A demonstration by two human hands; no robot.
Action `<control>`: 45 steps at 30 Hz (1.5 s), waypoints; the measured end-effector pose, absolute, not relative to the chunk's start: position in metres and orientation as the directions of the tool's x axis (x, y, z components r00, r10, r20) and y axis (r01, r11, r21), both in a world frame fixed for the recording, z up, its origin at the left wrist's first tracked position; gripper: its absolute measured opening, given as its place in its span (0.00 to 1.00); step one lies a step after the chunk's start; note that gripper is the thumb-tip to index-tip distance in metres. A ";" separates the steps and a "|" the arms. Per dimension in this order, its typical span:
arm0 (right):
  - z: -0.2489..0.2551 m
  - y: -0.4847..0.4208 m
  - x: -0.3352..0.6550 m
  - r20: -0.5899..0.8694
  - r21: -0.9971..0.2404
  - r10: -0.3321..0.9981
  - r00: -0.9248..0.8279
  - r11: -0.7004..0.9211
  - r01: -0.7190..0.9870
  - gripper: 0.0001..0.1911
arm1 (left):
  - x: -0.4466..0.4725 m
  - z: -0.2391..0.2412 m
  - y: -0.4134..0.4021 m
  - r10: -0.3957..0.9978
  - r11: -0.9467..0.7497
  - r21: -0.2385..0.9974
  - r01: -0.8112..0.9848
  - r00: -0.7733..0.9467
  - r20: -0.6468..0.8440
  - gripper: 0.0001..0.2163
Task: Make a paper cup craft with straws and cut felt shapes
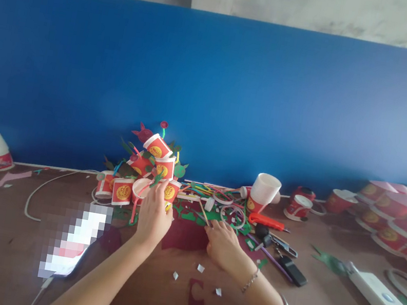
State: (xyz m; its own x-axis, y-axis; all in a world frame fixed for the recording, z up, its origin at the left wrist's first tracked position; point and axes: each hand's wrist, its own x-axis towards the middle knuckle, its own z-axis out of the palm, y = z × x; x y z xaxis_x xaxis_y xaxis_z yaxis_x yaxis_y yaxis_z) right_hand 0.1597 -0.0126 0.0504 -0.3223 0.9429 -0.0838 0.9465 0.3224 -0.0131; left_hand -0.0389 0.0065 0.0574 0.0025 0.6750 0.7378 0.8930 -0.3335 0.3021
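A stack of small red paper cups with yellow emblems (147, 174), stuck with green paper leaves and coloured straws, stands against the blue wall. My left hand (154, 214) is raised against the stack's front, fingers closed on one of the lower cups (171, 191). My right hand (225, 244) lies low on the brown table beside a dark red paper sheet (184, 235). Its fingers pinch a thin stick (204, 211) that slants up and left.
Loose straws, rings and green scraps (215, 198) lie behind my hands, with an upturned white cup (264, 191), a red cutter (266, 221) and keys (281, 249). More cups (395, 218) crowd the right. A white power strip (385, 300) sits front right, a blurred phone (74, 240) front left.
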 end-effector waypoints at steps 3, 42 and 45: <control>0.055 -0.006 0.173 -0.146 -0.028 0.944 -0.297 0.296 0.955 0.27 | -0.036 0.062 0.001 0.583 -0.294 0.177 0.939 0.030 0.812 0.29; 0.062 -0.001 0.198 -0.114 -0.116 0.950 -0.289 0.277 0.954 0.27 | 0.053 0.036 -0.014 0.745 -0.664 -0.122 0.737 0.641 -0.185 0.05; 0.062 0.000 0.198 -0.117 -0.108 0.949 -0.293 0.281 0.954 0.27 | 0.058 0.036 -0.015 0.755 -0.652 -0.112 0.750 0.630 -0.180 0.09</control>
State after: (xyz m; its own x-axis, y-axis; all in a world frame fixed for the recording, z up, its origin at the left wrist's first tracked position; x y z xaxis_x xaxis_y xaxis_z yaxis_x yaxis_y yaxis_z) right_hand 0.1982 -0.0005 0.0621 -0.2927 0.9490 -0.1173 0.9537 0.2807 -0.1083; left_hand 0.0585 -0.0149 0.0358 0.6302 0.7553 -0.1802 0.7498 -0.6522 -0.1116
